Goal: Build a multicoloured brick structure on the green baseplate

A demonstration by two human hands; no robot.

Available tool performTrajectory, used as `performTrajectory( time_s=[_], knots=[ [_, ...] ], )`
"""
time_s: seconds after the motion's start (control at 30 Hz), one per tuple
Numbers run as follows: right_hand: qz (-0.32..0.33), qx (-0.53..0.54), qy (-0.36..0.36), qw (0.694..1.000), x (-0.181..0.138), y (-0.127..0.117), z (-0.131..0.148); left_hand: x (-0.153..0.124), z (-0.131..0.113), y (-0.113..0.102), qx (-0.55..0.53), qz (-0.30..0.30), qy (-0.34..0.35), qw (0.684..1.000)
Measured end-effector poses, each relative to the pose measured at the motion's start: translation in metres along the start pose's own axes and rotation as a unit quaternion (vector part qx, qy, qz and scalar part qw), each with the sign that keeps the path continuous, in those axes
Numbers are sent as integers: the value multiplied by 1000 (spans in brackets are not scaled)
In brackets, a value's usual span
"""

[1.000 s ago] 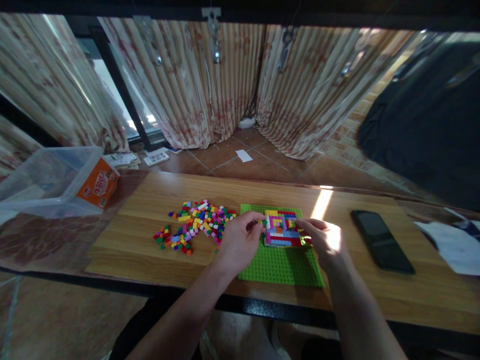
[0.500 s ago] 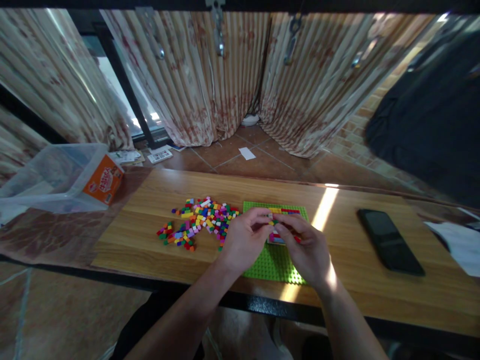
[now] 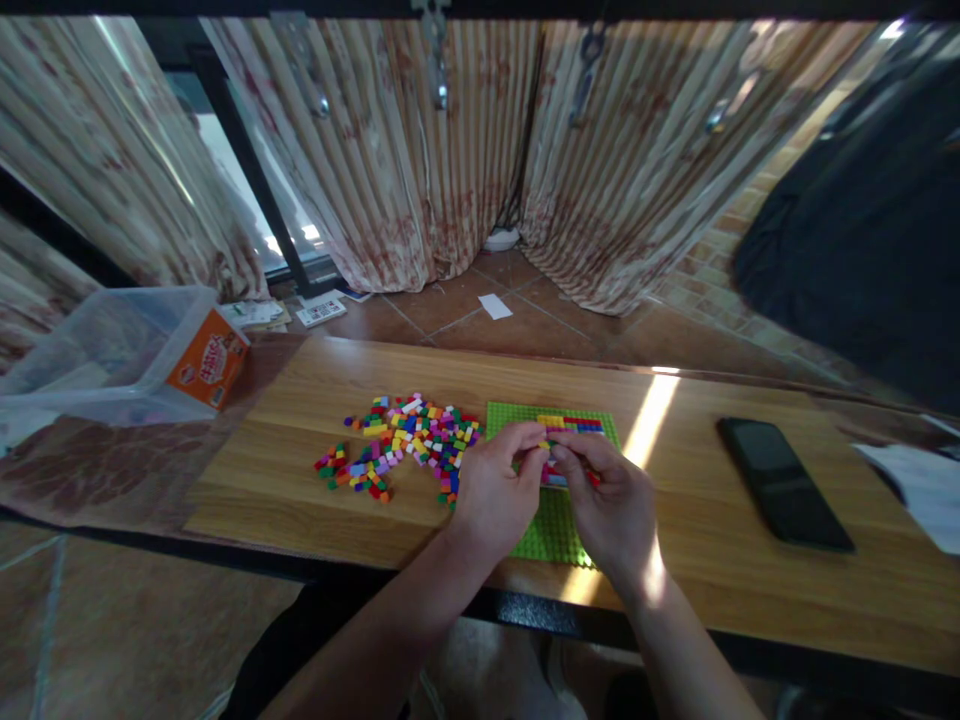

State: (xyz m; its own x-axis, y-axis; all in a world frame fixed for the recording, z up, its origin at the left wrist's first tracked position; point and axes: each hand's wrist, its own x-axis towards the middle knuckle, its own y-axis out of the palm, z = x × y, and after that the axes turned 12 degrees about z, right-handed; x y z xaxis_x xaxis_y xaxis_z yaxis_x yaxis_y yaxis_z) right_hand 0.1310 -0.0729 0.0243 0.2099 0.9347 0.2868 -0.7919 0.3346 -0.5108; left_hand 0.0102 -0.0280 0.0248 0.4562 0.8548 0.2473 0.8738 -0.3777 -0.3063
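Observation:
My left hand and my right hand meet over the green studded baseplate, fingertips pinched close together. Between them are small toy bricks, with hints of yellow and green; the fingers hide most of them, so their exact shape and number cannot be told. Beneath the fingers, rows of coloured bricks in yellow, red, blue and pink stand on the upper part of the baseplate, partly covered by both hands. Left of my left hand spreads a loose pile of small multicoloured bricks.
The wooden tabletop carries a dark phone at the right. White paper lies past the phone. A clear plastic bin with an orange label stands at the left. Patterned curtains hang behind.
Both hands have shifted very slightly, and their fingertips have drawn closer together over the baseplate. The brick pile and the phone stay where they were.

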Motion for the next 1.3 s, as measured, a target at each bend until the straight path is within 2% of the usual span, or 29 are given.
performTrajectory(
  time_s=[0.2,0.3,0.43,0.5,0.6,0.77,0.87,1.0,1.3],
  knots=[
    [-45,-55,-14,997,-1,1,5,-1,0,5,-10,-23,-16,1000],
    [-86,-36,41,995,2,-9,-2,0,-1,5,-18,-14,-29,999],
    [-140,58,143,978,6,-35,-24,2,-2,1,-21,-1,-25,999],
    [-110,65,184,975,7,-47,-36,4,-3,-1,-17,2,-23,1000],
    [-65,47,205,975,6,-58,-45,5,-3,-2,-20,12,-17,1000],
    [-32,83,213,973,6,-54,-40,4,-1,-1,-25,14,-9,1000],
    [-41,92,212,972,7,-47,-37,3,-1,-1,-22,17,-11,1000],
    [-68,52,215,973,9,-40,-41,3,-2,-1,-17,27,-13,999],
    [-67,57,195,977,10,-38,-43,4,0,-1,-19,29,-14,999]
  ],
)
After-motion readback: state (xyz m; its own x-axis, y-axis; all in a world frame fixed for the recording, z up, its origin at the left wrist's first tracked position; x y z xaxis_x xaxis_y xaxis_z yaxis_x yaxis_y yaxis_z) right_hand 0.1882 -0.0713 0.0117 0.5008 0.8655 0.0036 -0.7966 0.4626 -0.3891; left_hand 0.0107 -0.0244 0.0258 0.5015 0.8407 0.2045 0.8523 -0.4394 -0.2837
